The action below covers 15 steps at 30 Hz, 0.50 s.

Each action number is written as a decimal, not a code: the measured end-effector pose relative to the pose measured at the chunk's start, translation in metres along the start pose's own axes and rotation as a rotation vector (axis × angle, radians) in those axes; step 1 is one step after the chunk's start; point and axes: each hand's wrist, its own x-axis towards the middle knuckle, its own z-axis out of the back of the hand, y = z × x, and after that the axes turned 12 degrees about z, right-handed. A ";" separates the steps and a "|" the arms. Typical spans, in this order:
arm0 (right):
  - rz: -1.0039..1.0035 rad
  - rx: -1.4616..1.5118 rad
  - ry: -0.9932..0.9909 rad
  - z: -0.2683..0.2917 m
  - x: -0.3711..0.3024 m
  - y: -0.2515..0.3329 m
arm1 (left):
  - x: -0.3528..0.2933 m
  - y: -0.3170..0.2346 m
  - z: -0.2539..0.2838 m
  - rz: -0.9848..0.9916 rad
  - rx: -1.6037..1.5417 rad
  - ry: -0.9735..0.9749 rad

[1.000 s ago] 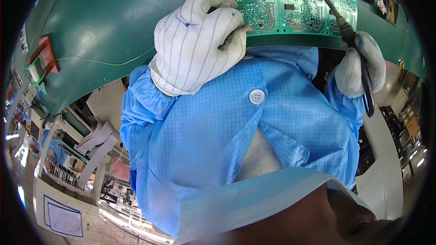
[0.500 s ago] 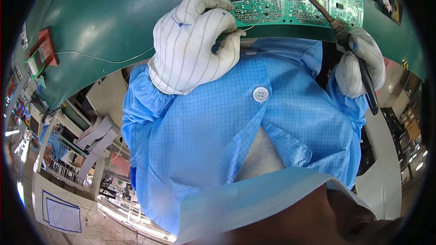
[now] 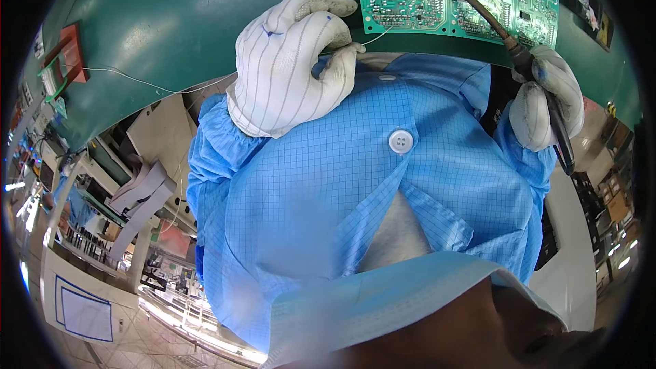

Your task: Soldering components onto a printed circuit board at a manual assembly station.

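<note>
A green circuit board (image 3: 410, 25), dense with small parts and solder points, lies at the top of the view. My left hand (image 3: 294, 61), in a white striped glove, is closed in a pinch on thin solder wire (image 3: 377, 37). The wire's free end sticks out past the fingertips toward the board's near edge. My right hand (image 3: 549, 99), gloved too, grips a soldering iron (image 3: 523, 61) by its dark handle. Its tip reaches over the middle of the board; whether it touches cannot be made out.
A solder spool (image 3: 50, 82) on a red stand (image 3: 74, 55) stands at the left, its wire trailing to my left hand. All this is on a green work surface (image 3: 171, 14). A dark tray (image 3: 589, 7) with whitish material lies beyond the board's right side.
The board appears further right in the view. My left hand now sits farther from the board's left edge. The soldering iron has shifted slightly right and down in the picture, still in my right hand.
</note>
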 end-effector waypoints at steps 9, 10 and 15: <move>0.013 0.113 0.011 -0.001 0.007 -0.001 | -0.001 -0.002 0.003 -0.002 -0.064 0.056; 0.027 0.168 0.024 -0.001 0.009 -0.002 | -0.001 -0.002 0.003 0.010 -0.056 0.061; 0.116 0.218 0.011 -0.005 0.016 -0.006 | -0.003 0.001 0.001 -0.018 -0.071 0.038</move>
